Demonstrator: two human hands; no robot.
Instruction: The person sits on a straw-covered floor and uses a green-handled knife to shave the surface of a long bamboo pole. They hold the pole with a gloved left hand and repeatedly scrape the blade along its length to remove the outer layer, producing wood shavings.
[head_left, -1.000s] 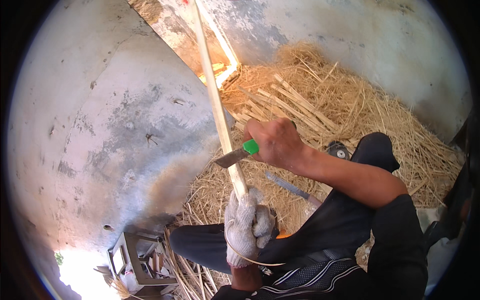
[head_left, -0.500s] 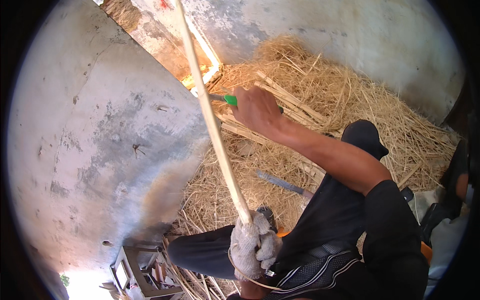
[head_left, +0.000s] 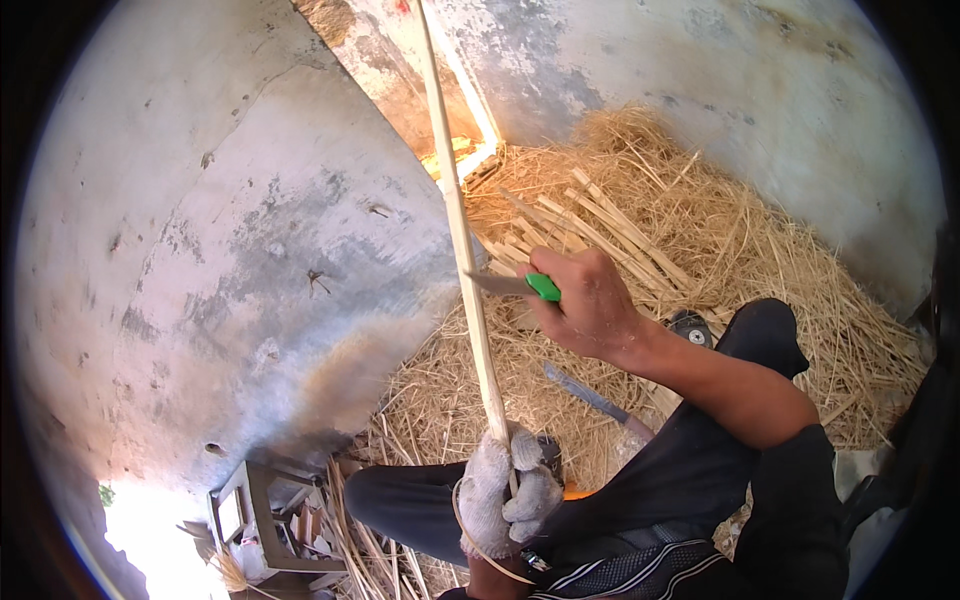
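A long pale strip of split bamboo or wood (head_left: 457, 215) rises from my left hand (head_left: 508, 490), which wears a whitish knitted glove and is closed around its lower end. The strip leans slightly left and runs out past the top of the picture. My bare right hand (head_left: 590, 300) grips a knife (head_left: 505, 285) with a green handle. Its blade lies against the strip around the middle of the visible length. A thin loop of pale cord or strip (head_left: 462, 520) hangs by the gloved wrist.
A long blade with a handle (head_left: 590, 396) lies on the shavings (head_left: 740, 250) between my legs. Several split sticks (head_left: 620, 235) rest farther off. A plastered wall (head_left: 200, 250) stands close on the left, with a small wooden stool-like frame (head_left: 262, 520) at its foot.
My right hand has drawn the knife down along the strip, nearer to my left hand. The left hand keeps its hold. The view has shifted a little.
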